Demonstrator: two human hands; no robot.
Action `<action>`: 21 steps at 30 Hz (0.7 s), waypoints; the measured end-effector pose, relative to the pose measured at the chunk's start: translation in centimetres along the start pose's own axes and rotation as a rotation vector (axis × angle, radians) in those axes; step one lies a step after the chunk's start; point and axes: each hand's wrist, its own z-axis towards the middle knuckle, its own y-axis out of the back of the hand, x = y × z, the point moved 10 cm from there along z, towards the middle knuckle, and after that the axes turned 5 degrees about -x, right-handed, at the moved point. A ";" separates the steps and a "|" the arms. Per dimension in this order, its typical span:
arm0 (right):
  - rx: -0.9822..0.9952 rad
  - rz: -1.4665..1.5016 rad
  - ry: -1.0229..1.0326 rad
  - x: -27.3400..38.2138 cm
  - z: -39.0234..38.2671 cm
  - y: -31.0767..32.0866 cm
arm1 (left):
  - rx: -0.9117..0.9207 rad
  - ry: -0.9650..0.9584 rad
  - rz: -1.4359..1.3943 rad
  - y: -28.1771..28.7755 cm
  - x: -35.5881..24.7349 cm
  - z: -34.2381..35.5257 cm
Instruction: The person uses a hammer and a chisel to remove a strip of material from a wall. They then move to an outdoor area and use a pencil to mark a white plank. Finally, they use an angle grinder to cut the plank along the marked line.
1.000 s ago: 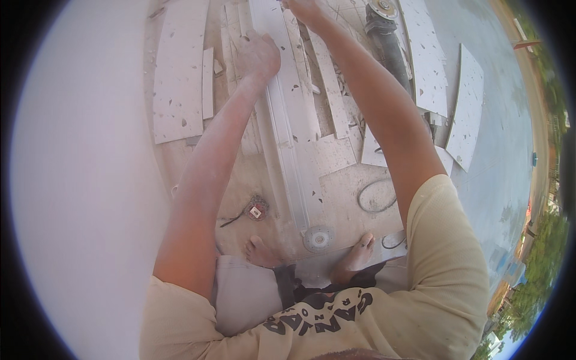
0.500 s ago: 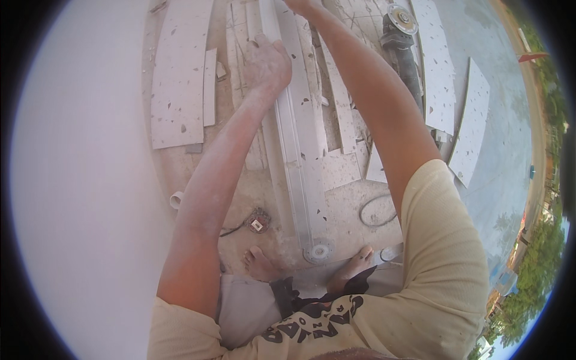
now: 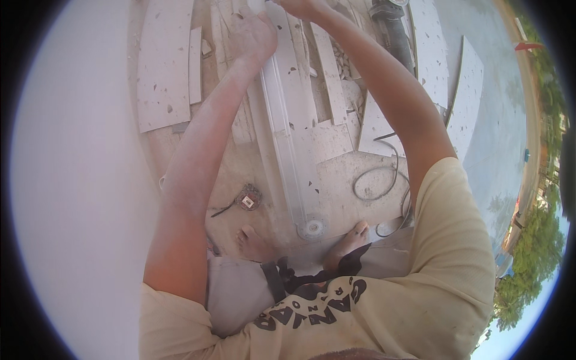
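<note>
A long pale metal rail (image 3: 282, 129) runs away from my feet over a whitish strip, with a round toothed-looking disc (image 3: 312, 228) at its near end. Near the top of the view, my left hand (image 3: 254, 37) is closed over the rail's left side; its fingertips are mostly hidden. My right hand (image 3: 302, 7) is at the upper edge, just right of the rail. The picture's edge cuts it off, so its grip does not show.
Speckled white tile strips (image 3: 165, 66) lie left and more panels (image 3: 432, 54) right. An angle grinder (image 3: 392, 27) lies beyond my right forearm. A black cable (image 3: 375, 183) loops near my right foot. A dusty tape measure (image 3: 248, 197) lies by my left foot. A white wall (image 3: 72, 180) rises left.
The view has shifted, so the floor things sit higher and a little left. More of the cable shows, and less of the grinder. Both hands stay by the far part of the rail.
</note>
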 end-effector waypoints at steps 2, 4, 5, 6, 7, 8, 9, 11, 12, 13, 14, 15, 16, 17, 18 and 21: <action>0.048 -0.027 0.001 4.7 -3.2 2.3 | -0.040 0.011 0.018 0.1 1.0 0.5; 0.065 -0.061 0.003 7.4 -5.6 4.8 | -0.048 -0.016 0.024 -0.1 0.4 0.6; 0.063 -0.079 -0.002 8.4 -6.8 6.1 | -0.043 -0.037 0.022 -0.5 -0.2 0.7; 0.068 -0.130 0.011 8.1 -7.7 7.0 | -0.035 -0.070 0.014 -1.1 -1.3 0.8; 0.071 -0.092 -0.018 8.8 -8.8 7.5 | -0.031 -0.086 0.027 -1.4 -1.3 0.9; 0.075 -0.052 -0.047 9.6 -10.0 7.9 | -0.031 -0.103 0.045 -1.6 -1.1 1.1; 0.081 -0.012 -0.077 10.4 -11.5 8.3 | -0.029 -0.117 0.062 -1.8 -0.9 1.2; 0.170 -0.102 -0.135 11.0 -14.3 7.9 | -0.028 -0.155 0.108 -2.4 -0.4 1.5; 0.213 -0.148 -0.164 11.2 -15.7 7.8 | -0.022 -0.175 0.133 -2.9 -0.3 1.6; 0.235 -0.130 -0.155 12.3 -16.7 8.0 | -0.025 -0.199 0.180 -3.2 0.1 1.8; 0.254 -0.120 -0.149 13.4 -17.6 8.5 | -0.022 -0.228 0.216 -3.7 0.0 2.0; 0.272 -0.109 -0.143 14.3 -18.5 9.0 | -0.025 -0.262 0.257 -4.1 0.1 2.2; 0.290 -0.095 -0.164 14.8 -19.5 9.1 | -0.027 -0.294 0.301 -4.6 0.2 2.3; 0.309 -0.081 -0.183 15.3 -20.4 9.2 | -0.030 -0.326 0.343 -5.0 0.4 2.4; 0.323 -0.071 -0.203 15.3 -20.9 9.3 | -0.039 -0.360 0.385 -5.4 0.3 2.6; 0.403 0.041 -0.376 13.8 -21.0 9.2 | -0.047 -0.442 0.483 -6.5 0.4 2.9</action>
